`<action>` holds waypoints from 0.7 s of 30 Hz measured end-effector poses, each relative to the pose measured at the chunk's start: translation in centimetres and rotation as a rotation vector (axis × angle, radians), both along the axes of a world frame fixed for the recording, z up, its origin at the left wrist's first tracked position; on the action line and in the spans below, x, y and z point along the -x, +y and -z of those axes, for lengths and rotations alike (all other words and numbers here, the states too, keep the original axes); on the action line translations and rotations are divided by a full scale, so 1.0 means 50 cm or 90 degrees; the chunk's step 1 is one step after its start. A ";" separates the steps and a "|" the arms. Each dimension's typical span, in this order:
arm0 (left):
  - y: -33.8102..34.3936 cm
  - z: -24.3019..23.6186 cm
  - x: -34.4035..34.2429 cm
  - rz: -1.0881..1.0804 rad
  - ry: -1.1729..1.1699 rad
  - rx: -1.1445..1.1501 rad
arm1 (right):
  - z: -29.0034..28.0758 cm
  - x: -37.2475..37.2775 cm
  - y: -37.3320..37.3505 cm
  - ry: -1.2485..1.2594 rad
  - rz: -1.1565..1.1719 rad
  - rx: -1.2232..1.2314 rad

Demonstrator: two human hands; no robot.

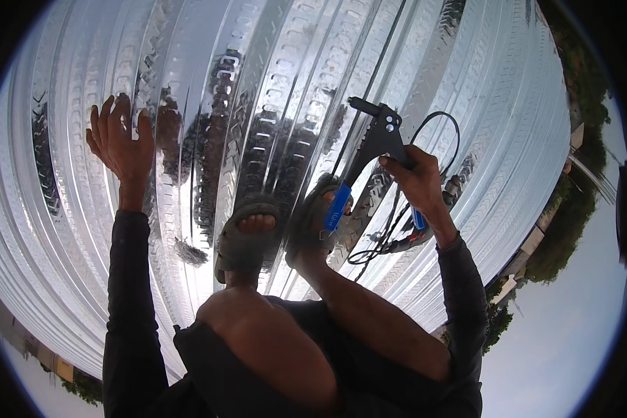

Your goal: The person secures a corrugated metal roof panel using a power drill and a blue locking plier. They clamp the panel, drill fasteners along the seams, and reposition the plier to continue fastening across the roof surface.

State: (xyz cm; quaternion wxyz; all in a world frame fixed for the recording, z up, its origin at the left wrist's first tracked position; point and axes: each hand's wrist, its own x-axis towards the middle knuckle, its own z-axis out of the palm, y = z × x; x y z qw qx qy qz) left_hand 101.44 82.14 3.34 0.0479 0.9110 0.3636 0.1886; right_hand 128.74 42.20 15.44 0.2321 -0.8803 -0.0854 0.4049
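My left hand has its fingers spread over the ribbed, shiny metal sheeting at the left, apparently empty. My right hand is closed on a black hand riveter with blue grips, which is spread open, its nose pointing up and left. Beyond that hand lies what looks like a drill, partly hidden, with a red and black body and a looped black cable.
My two sandalled feet stand on the sheeting below the riveter. A small grey fibrous tuft lies left of them. Past the curved right edge show trees, light rooftops and sky.
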 end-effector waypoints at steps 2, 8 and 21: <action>-0.053 -0.031 -0.039 0.065 -0.093 0.072 | -0.015 -0.002 -0.008 -0.075 -0.046 0.009; -0.200 -0.095 -0.202 0.225 -0.222 0.295 | -0.137 -0.057 -0.040 -0.160 -0.134 0.049; -0.299 -0.118 -0.392 0.384 -0.220 0.396 | -0.103 0.032 -0.210 -0.053 0.074 0.050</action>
